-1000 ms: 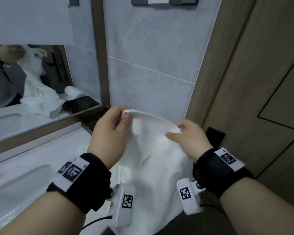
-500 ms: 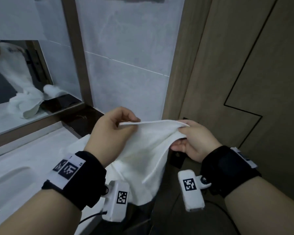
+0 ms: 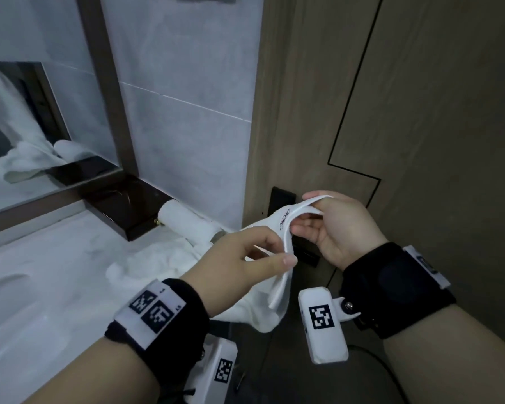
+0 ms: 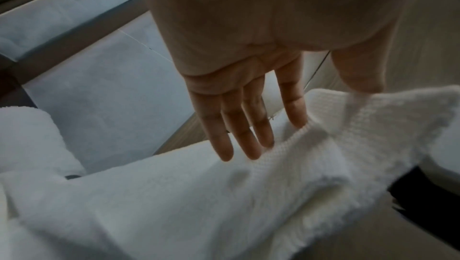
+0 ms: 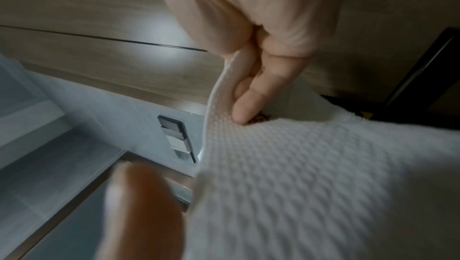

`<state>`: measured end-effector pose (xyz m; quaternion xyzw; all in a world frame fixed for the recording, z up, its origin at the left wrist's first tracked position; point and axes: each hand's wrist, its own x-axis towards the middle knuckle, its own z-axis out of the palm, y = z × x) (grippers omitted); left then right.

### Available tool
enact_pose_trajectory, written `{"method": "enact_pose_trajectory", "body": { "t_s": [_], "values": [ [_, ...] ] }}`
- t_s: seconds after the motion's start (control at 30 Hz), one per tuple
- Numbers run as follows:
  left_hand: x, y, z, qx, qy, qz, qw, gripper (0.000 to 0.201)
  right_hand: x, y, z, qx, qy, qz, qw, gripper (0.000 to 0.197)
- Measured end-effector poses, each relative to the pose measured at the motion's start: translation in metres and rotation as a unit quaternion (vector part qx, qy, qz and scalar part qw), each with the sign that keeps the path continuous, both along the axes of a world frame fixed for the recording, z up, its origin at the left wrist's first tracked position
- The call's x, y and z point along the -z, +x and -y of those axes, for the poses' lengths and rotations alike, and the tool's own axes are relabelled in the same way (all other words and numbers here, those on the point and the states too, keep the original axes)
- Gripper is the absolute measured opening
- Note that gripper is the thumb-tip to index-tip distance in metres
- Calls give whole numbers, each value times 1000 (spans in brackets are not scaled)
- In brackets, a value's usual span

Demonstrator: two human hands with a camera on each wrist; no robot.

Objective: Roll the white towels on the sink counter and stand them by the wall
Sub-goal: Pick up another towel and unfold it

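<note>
A white towel [image 3: 274,304] hangs in the air between my hands, off the counter's right end. My right hand [image 3: 312,211] pinches its hemmed edge, palm turned toward me, and in the right wrist view a curled finger and thumb of this hand [image 5: 246,103] hold the waffle-weave towel [image 5: 311,175]. My left hand [image 3: 283,255] pinches the same hem lower down between thumb and fingers. In the left wrist view the left hand [image 4: 328,107] has nearly straight fingers on the towel [image 4: 199,195]. One rolled towel [image 3: 187,223] lies by the wall. A loose white towel [image 3: 158,258] lies crumpled on the counter.
The white sink counter [image 3: 56,272] runs left, with the basin [image 3: 9,287] at the far left. A dark wooden box [image 3: 129,205] sits under the mirror [image 3: 27,126]. Grey wall tiles [image 3: 187,112] stand behind. A wooden door panel [image 3: 420,112] closes off the right.
Both hands have swung right and down with the towel. The right hand turned palm up on the hem, the left slid along it. The rolled towel has come into sight.
</note>
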<state>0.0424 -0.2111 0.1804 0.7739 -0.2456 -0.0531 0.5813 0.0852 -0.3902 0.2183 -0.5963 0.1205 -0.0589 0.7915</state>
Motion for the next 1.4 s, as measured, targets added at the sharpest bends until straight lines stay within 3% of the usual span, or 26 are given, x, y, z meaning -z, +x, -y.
{"method": "enact_pose_trajectory", "body": {
  "t_s": [0.1, 0.27, 0.47, 0.57, 0.83, 1.03, 1.23, 1.4],
  "values": [
    [3, -7, 13, -28, 25, -14, 999, 37, -2, -9, 5, 8, 5, 7, 1000, 25],
    [9, -12, 32, -28, 101, 35, 994, 12, -7, -23, 17, 18, 7, 10, 1000, 29],
    [9, -24, 69, 34, 110, 7, 993, 11, -7, -42, 48, 31, -21, 8, 999, 27],
    [7, -31, 87, 40, 121, 48, 991, 7, -6, -53, 67, 49, -13, 6, 999, 27],
    [9, -40, 126, 34, 37, 91, 995, 49, 0, -80, 116, 105, 15, 9, 994, 28],
    [11, -49, 149, 83, -8, 89, 993, 49, 13, -97, 148, 152, 15, -10, 988, 27],
    [20, -50, 162, 114, 60, 68, 989, 41, 27, -111, 160, 162, 1, -23, 987, 22],
    [30, -44, 161, 73, 74, 56, 993, 37, 29, -112, 161, 165, -24, -13, 986, 22]
  ]
}}
